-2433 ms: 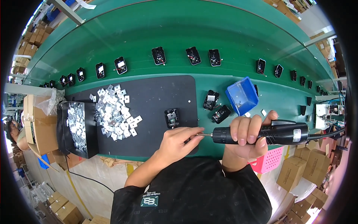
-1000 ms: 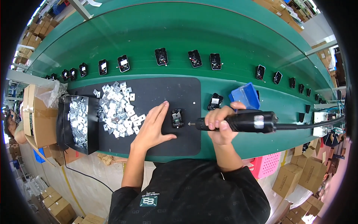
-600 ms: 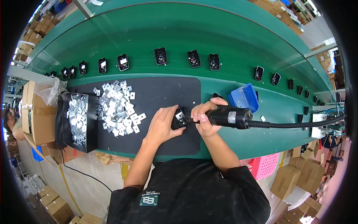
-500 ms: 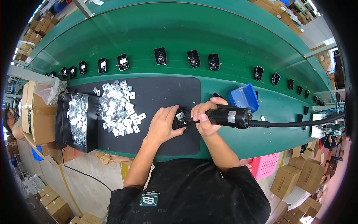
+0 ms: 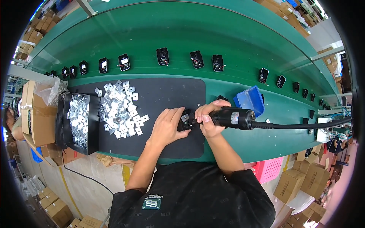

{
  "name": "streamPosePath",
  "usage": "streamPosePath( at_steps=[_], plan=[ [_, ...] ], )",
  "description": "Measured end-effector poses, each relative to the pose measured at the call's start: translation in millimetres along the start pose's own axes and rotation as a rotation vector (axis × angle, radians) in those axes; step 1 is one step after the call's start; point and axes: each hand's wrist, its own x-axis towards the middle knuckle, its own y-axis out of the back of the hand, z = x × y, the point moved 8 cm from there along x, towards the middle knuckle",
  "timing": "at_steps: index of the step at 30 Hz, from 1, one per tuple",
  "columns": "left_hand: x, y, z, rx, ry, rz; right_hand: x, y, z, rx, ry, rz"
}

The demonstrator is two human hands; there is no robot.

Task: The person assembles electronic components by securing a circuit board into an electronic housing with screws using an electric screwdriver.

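Note:
My left hand (image 5: 165, 127) is closed around a small black plastic housing (image 5: 185, 121) on the dark mat (image 5: 167, 91). A shiny metal plate shows inside it. My right hand (image 5: 208, 119) grips a thick black electric screwdriver (image 5: 232, 118), held nearly level, with its front end pointing left at the housing. Fingers and shadow hide the tip, so I cannot tell whether it touches a screw. From the tool's back a black cable (image 5: 304, 126) runs off to the right. Left of my left hand lies a heap of square metal plates (image 5: 121, 108), each with a hole.
A black bin (image 5: 93, 127) full of metal plates stands at the mat's left, beside a cardboard box (image 5: 42, 114). A blue tray (image 5: 249, 100) sits beyond my right hand. Several black housings (image 5: 162, 56) line the green conveyor belt (image 5: 144, 41) along the far side.
The screwdriver has shifted very slightly left, and the metal plate in the housing looks darker. Housings on the left part of the belt have moved a little left. Both hands keep their grip.

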Motion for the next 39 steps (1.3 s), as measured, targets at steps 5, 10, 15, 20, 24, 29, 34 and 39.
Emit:
streamPosePath(
  at_steps=[5,10,15,20,24,29,34,39],
  plan=[
    [5,0,-2,-0.003,0.007,-0.009,1,-3,6,-0.003,-0.034,-0.052],
    [12,1,1,0.014,-0.04,-0.022,4,-8,9,0.073,-0.031,-0.189],
    [19,6,7,0.032,-0.097,-0.069,14,2,-4,0.083,-0.063,-0.05],
    [54,48,-48,0.236,0.022,0.022,38,42,-81,0.202,0.183,0.129],
    [99,78,-124,0.336,0.205,0.051,35,95,-126,-0.062,0.316,0.171],
    [123,71,-167,0.55,0.109,-0.189,17,147,-149,-0.272,0.36,0.41],
    [146,59,-122,0.694,0.007,-0.123,10,176,-150,-0.421,0.334,0.542],
    [145,41,-92,0.571,-0.19,0.066,18,193,-127,-0.496,0.286,0.551]
  ],
)
